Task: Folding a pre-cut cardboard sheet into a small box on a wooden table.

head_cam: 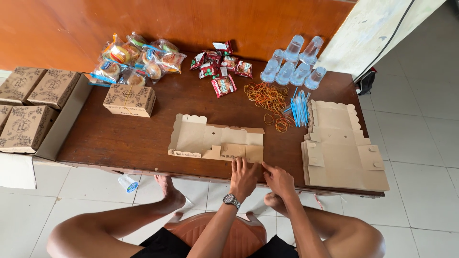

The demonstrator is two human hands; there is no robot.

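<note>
A flat, unfolded brown cardboard box blank with a scalloped flap lies on the dark wooden table near its front edge. My left hand, with a wristwatch, presses its fingers on the blank's near right edge. My right hand is beside it, fingertips touching the same corner of the blank. Neither hand grips anything.
A stack of flat box blanks lies at the right. A folded patterned box stands at the left, snack bags, red packets, water cups, rubber bands and blue straws behind. Finished boxes fill a carton at far left.
</note>
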